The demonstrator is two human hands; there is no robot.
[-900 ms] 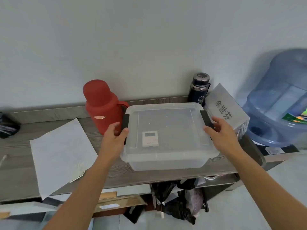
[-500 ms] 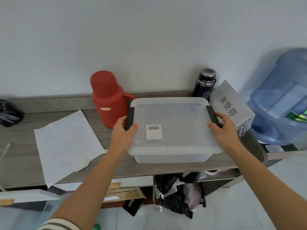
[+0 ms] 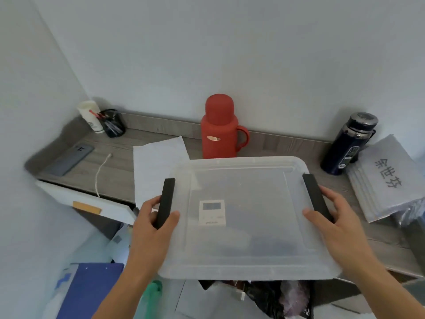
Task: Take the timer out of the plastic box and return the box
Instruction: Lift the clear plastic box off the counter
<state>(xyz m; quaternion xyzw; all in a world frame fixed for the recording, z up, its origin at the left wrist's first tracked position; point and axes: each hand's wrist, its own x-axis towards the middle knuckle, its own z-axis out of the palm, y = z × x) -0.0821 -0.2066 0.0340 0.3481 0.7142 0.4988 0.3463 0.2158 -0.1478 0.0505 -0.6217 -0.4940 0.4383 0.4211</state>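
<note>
Both hands grip the lidded plastic box (image 3: pixel 243 217) by its black latches

Timer (image 3: pixel 212 212) inside, long axis 12-to-6; left hand (image 3: pixel 153 223) nearer at its 9, right hand (image 3: pixel 333 217) at 3

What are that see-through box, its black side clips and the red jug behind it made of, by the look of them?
The box looks like frosted, translucent plastic: the white timer shows hazily through its lid. The black clips seem matte hard plastic, with no shine. The red jug appears to be smooth, opaque plastic with a soft sheen, though a coated metal shell cannot be ruled out.
</note>
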